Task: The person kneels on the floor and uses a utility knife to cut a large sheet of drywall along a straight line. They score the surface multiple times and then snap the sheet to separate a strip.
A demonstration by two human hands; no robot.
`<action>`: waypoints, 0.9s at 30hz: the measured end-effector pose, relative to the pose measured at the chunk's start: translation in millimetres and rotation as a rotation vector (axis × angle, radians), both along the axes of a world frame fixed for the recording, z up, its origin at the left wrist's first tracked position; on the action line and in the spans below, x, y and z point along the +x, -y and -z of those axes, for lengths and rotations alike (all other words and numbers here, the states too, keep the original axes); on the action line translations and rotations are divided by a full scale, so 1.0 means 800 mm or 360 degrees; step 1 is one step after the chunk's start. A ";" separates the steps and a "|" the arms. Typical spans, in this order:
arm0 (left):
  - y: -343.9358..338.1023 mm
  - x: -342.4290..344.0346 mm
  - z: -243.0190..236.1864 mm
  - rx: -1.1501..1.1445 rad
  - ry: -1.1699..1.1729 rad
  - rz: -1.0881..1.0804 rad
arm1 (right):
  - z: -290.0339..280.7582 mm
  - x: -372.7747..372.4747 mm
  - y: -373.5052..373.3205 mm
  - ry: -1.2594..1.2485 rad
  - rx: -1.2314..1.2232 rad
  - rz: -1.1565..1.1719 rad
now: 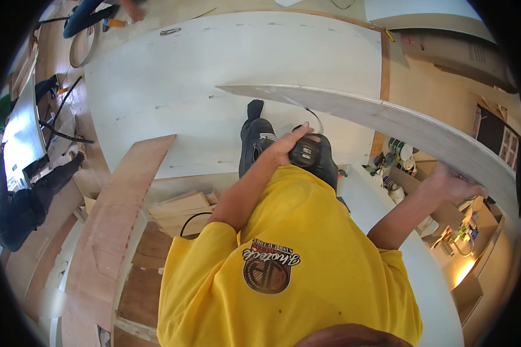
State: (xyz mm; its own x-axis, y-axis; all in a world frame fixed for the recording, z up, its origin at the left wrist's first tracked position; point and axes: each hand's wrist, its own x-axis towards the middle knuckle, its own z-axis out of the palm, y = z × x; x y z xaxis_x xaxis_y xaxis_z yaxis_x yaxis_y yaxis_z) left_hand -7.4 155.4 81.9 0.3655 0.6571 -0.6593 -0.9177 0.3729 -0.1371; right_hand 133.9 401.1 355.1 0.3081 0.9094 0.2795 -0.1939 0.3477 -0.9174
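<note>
Head view, left to right: far left a person in dark trousers (26, 196) stands by a glossy pale panel (22, 130), black cables (63, 130) snaking over the floor near them. Next, a long bare plywood strip (118, 220), reddish-brown, rough grain, edges curved by the lens, runs from lower left up to mid-frame; beside its right edge sits a stack of short pale wood offcuts (182, 211), flat and rectangular, with a thin black cord (191, 220) looping under them. Behind it all lies a big white-faced sheet (214, 75), smooth matte, faint pencil ticks along it, brown core showing at its right edge. Top left, another person's arm in a blue sleeve (90, 14) reaches near a coil (84, 46). Centre: wearer in yellow t-shirt (295, 277), knee in dark trousers planted on the sheet. Left hand (286, 147) sits on a black power tool (314, 157), blocky textured plastic housing, fingers wrapped over its top, clamped on it; tool rests at the sheet's near edge just by the knee. Right hand (448, 185) is raised, fingers curled under and gripping a long white laminated strip (388, 124), thin, smooth, tapering to a point at left, arcing over the sheet. Far right: cluttered cardboard boxes (414, 179) with cans, 1 large flat carton (457, 52) above.
</note>
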 end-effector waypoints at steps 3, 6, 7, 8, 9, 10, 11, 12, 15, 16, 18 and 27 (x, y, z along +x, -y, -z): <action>-0.023 0.055 0.005 -0.0127 0.0298 -0.0166 | 0.016 0.003 -0.011 -0.0028 -0.0205 -0.0147; -0.028 0.097 0.037 -0.0007 0.0325 -0.0571 | 0.043 0.035 -0.030 -0.0129 -0.0465 -0.0057; -0.032 0.105 0.053 -0.0004 0.0493 -0.0708 | 0.057 0.051 -0.036 -0.0141 -0.0527 -0.0068; -0.035 0.118 0.064 -0.0086 0.0478 -0.0797 | 0.073 0.068 -0.042 -0.0129 -0.0571 -0.0069; -0.050 0.135 0.084 -0.0152 0.0474 -0.0874 | 0.102 0.087 -0.056 0.0107 -0.0556 -0.0114; -0.058 0.149 0.095 -0.0211 0.0492 -0.0956 | 0.129 0.106 -0.065 0.0361 -0.0534 -0.0159; -0.065 0.159 0.106 -0.0236 0.0311 -0.1082 | 0.152 0.130 -0.079 0.0435 -0.0544 -0.0261; -0.071 0.170 0.119 -0.0378 0.0149 -0.1158 | 0.177 0.156 -0.092 0.0243 -0.0623 -0.0402; -0.093 0.199 0.153 -0.0553 0.0015 -0.1643 | 0.241 0.238 -0.118 -0.0235 -0.1013 -0.0796; -0.092 0.211 0.163 -0.0631 -0.0045 -0.1764 | 0.253 0.267 -0.122 0.0046 -0.1213 -0.0847; -0.083 0.229 0.186 -0.0844 -0.0023 -0.1662 | 0.277 0.311 -0.124 0.0253 -0.1483 -0.0992; -0.013 0.225 0.329 -0.0725 -0.0353 -0.1100 | 0.419 0.413 -0.095 -0.0175 -0.2120 -0.1193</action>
State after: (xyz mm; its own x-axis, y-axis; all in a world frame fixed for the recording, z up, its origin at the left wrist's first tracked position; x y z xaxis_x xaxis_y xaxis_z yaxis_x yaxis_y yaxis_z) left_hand 172.7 165.4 -181.3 -0.1882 0.3385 -0.9219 -0.9420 -0.3278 0.0720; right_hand 464.4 477.2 20.2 -0.3573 0.4241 -0.8321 -0.0298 -0.8957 -0.4437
